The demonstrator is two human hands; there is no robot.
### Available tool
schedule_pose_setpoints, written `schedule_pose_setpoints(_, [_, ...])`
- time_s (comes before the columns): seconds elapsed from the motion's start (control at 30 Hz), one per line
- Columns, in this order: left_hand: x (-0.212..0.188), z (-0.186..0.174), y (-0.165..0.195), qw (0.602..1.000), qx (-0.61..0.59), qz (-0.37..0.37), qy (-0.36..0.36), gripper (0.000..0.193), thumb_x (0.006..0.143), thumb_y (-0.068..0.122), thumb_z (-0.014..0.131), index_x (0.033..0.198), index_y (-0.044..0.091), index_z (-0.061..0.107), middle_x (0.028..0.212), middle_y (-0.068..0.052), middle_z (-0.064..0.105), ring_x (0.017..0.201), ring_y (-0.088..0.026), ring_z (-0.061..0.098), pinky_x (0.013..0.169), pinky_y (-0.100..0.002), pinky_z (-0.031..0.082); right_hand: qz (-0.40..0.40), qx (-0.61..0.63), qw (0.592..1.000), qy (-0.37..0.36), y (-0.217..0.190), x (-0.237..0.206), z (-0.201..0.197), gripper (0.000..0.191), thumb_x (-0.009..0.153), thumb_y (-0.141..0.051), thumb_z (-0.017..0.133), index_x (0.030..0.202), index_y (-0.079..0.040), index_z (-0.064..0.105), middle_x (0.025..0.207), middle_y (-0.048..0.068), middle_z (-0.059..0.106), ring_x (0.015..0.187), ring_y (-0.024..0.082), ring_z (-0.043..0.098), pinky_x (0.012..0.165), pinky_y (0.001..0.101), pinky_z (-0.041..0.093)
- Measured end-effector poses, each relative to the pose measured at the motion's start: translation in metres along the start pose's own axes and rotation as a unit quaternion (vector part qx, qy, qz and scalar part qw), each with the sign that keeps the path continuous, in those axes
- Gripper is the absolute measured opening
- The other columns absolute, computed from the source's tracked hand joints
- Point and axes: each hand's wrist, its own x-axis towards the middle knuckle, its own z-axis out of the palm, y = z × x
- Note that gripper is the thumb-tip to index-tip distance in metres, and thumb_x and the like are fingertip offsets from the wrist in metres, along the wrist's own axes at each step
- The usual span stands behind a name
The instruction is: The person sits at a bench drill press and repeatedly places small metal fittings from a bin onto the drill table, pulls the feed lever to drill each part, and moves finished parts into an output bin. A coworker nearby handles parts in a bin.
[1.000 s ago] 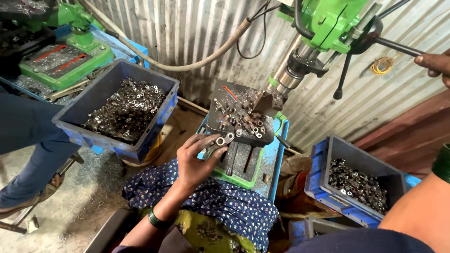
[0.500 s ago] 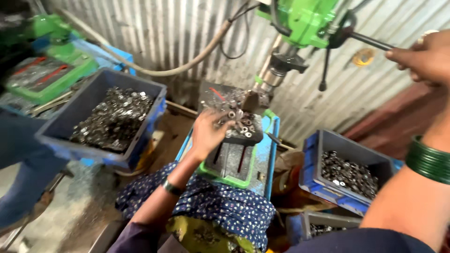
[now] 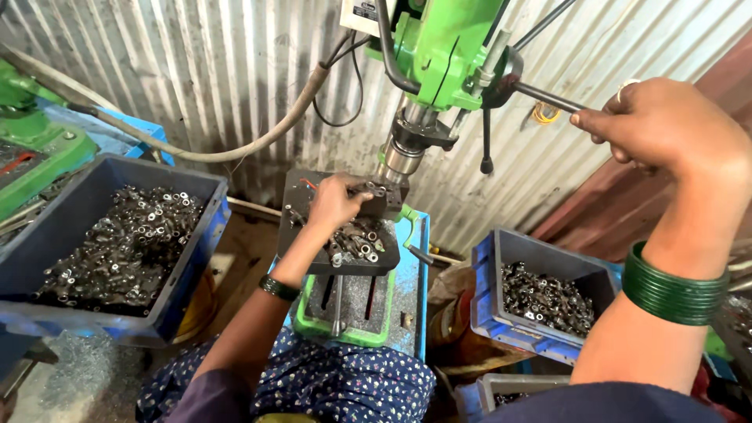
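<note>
Left hand pinches a small metal part right under the drill spindle, on the work tray. Right hand, up & to the right, fist closed round the feed lever.

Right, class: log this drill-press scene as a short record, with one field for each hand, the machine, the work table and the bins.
Left hand: holds a small metal part on the fixture under the spindle
Right hand: grips the feed lever
Machine: green drill press
Work table: dark tray, loose metal parts on it
Left bin: blue, many metal parts
Right bin: blue, fewer parts
</note>
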Motion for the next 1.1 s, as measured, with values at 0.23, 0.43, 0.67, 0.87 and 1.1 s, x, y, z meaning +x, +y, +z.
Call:
schedule_pose_setpoints(0.23, [0.001,0.015,0.002,1.000,0.028,-0.008,-0.010,0.033,0.075,0.027,0.087,0.106,0.015,0.082,0.099,-0.014,0.073,0.095,-0.035,0.070,0.084,-0.044,0.055,-0.044,-0.008,0.999,0.028,0.009,0.005,0.006,0.062,0.098,-0.053,0.068,0.086,0.007,0.076,0.069,0.019,0.067,0.063,0.033,0.068,0.061,0.0457,0.056])
schedule_pose_setpoints(0.43, [0.007,0.016,-0.003,0.993,0.094,0.066,0.013,0.032,0.071,0.028,0.089,0.098,0.013,0.082,0.103,-0.011,0.071,0.103,-0.035,0.063,0.089,-0.044,0.051,-0.079,-0.027,0.987,0.138,0.005,-0.024,0.054,0.057,0.103,-0.052,0.065,0.086,0.001,0.077,0.072,0.025,0.070,0.073,0.042,0.071,0.071,0.0495,0.056])
schedule_pose_setpoints(0.67, [0.009,0.011,-0.006,0.987,0.107,0.109,0.052,0.029,0.066,0.026,0.088,0.093,0.016,0.084,0.113,-0.009,0.067,0.108,-0.035,0.059,0.089,-0.044,0.051,-0.025,0.008,0.918,0.397,-0.031,-0.053,0.193,0.049,0.107,-0.046,0.064,0.076,-0.008,0.067,0.065,0.022,0.065,0.062,0.043,0.068,0.056,0.0500,0.056])
schedule_pose_setpoints(0.87, [0.002,0.016,-0.018,0.985,0.074,0.146,0.054,0.023,0.074,0.020,0.083,0.096,0.013,0.081,0.105,-0.006,0.069,0.104,-0.031,0.064,0.084,-0.042,0.053,-0.042,0.011,0.905,0.422,-0.018,-0.037,0.233,0.043,0.106,-0.040,0.066,0.078,-0.007,0.065,0.068,0.019,0.067,0.061,0.042,0.067,0.053,0.0510,0.053])
schedule_pose_setpoints(1.1, [0.000,0.007,-0.022,0.972,0.157,0.174,0.005,0.018,0.085,0.016,0.075,0.103,0.015,0.079,0.096,-0.009,0.069,0.092,-0.034,0.069,0.075,-0.046,0.055,-0.066,0.042,0.968,0.240,-0.023,-0.061,0.119,0.050,0.106,-0.047,0.062,0.088,-0.001,0.074,0.073,0.027,0.065,0.073,0.048,0.068,0.063,0.0543,0.055])
